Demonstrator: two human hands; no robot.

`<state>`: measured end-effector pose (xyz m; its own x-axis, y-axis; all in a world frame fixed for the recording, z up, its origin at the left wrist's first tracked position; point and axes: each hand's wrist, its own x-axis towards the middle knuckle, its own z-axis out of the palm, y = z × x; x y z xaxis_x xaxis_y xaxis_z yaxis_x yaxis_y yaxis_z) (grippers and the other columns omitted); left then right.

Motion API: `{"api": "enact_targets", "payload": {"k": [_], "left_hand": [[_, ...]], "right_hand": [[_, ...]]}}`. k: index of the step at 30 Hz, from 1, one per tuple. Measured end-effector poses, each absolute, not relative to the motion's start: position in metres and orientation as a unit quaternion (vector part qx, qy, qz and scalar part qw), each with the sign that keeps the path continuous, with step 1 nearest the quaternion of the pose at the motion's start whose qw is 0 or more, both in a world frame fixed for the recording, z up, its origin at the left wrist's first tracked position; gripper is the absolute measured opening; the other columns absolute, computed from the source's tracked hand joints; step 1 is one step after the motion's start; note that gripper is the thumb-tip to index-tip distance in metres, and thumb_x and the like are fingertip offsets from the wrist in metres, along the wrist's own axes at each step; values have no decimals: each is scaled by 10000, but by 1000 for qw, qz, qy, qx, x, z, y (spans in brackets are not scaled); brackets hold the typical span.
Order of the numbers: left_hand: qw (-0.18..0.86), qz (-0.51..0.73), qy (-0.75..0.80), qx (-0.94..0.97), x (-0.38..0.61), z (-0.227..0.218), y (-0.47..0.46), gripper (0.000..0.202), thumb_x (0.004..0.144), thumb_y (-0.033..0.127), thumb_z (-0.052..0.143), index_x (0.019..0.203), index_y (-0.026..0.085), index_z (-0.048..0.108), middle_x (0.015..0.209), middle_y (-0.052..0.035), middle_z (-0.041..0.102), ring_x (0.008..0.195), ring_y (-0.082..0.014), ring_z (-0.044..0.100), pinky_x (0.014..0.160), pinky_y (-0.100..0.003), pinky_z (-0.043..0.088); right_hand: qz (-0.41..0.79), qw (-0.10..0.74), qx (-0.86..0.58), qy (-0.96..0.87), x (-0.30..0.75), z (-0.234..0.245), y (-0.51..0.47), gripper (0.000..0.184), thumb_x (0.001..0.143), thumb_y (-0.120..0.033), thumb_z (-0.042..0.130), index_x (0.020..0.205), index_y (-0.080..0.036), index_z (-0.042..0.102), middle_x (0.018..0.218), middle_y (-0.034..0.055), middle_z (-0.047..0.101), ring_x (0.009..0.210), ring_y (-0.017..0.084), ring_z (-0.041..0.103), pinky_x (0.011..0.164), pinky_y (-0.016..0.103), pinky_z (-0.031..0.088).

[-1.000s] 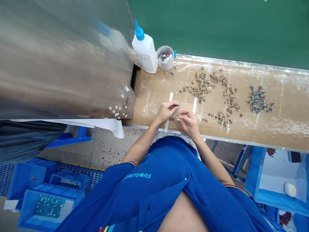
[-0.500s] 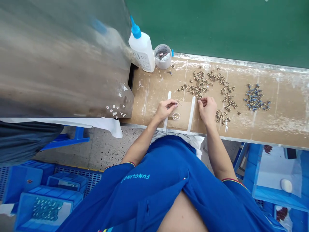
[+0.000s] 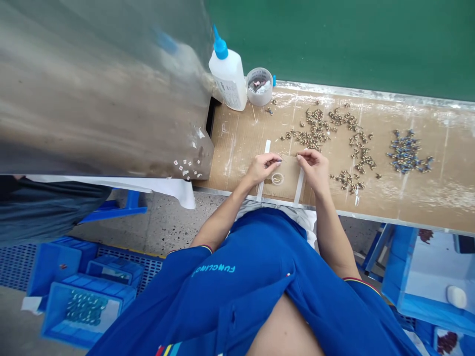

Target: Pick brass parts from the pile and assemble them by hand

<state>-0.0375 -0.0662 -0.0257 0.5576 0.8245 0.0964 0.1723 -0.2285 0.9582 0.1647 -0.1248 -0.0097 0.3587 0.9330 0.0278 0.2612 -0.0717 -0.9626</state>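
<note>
Left hand (image 3: 262,169) and right hand (image 3: 313,169) pinch almost shut on something too fine to see, above brown cardboard (image 3: 287,187) taped flat with white strips (image 3: 299,186).

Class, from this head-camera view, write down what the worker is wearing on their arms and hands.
The left hand and right hand wear no gloves. The left sleeve and right sleeve are short and bright blue, and the left one ends in a narrow striped cuff with yellow and red.
</note>
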Motion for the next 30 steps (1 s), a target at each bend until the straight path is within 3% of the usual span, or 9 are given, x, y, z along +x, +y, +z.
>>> {"api": "enact_targets", "payload": {"k": [4, 12, 20, 27, 30], "left_hand": [[492, 320, 358, 726, -36, -27, -67, 155, 940, 268, 659, 939, 147, 755, 904, -66, 778, 780, -148, 688, 747, -259, 528], [450, 294, 368, 759, -31, -26, -64, 193, 945, 306, 652, 854, 160, 737, 748, -28, 719, 673, -148, 620, 675, -270, 465], [458, 286, 368, 757, -29, -24, -64, 226, 948, 338, 643, 849, 158, 737, 749, -30, 714, 657, -145, 592, 660, -275, 436], [463, 283, 361, 759, -30, -26, -63, 298, 976, 404, 614, 827, 169, 720, 805, -49, 736, 748, -173, 648, 727, -284, 470], [459, 289, 356, 761, -30, -27, -63, 257, 960, 352, 624, 794, 172, 703, 784, -44, 726, 731, -172, 640, 718, -285, 466]], "right_hand": [[409, 522, -623, -414, 146, -16, -124, 347, 806, -552, 782, 900, -221, 736, 835, 49, 765, 740, 201, 705, 733, 387, 627], [396, 519, -622, -433, 140, -27, -127, 422, 812, -642, 770, 901, -231, 738, 893, 57, 782, 803, 212, 724, 763, 383, 621], [394, 504, -623, -450, 139, -26, -128, 412, 846, -627, 736, 912, -220, 734, 887, 62, 780, 785, 207, 714, 730, 365, 592], [405, 470, -625, -474, 142, -23, -129, 333, 879, -533, 722, 926, -202, 725, 874, 50, 762, 742, 181, 676, 695, 330, 569], [412, 446, -620, -497, 144, -20, -127, 266, 894, -471, 708, 893, -205, 710, 842, 38, 737, 730, 175, 651, 688, 320, 556]]}}
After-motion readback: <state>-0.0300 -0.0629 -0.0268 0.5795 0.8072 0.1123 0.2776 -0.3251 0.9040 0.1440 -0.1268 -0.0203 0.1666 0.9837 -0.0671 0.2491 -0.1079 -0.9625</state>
